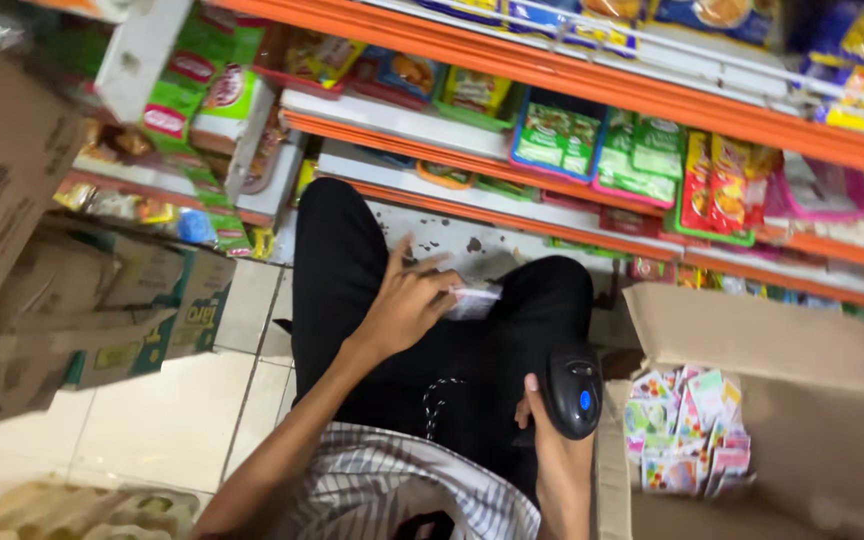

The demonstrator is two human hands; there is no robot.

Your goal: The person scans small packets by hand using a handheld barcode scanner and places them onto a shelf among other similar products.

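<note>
My left hand (407,300) reaches forward over my black trousers and pinches a small clear plastic packet (475,298) between thumb and fingers. My right hand (558,450) sits low, close to my body, and grips a black handheld scanner (572,392) with a blue button on top. The scanner points toward the packet, a short way below and right of it. Both hands are above my lap, in front of the shop shelves.
An open cardboard box (752,340) at my right holds several small colourful sachets (690,430). Orange-edged shelves (592,85) packed with snack packets run across the top. Stacked cardboard cartons (72,310) stand at the left on the pale tiled floor (172,420).
</note>
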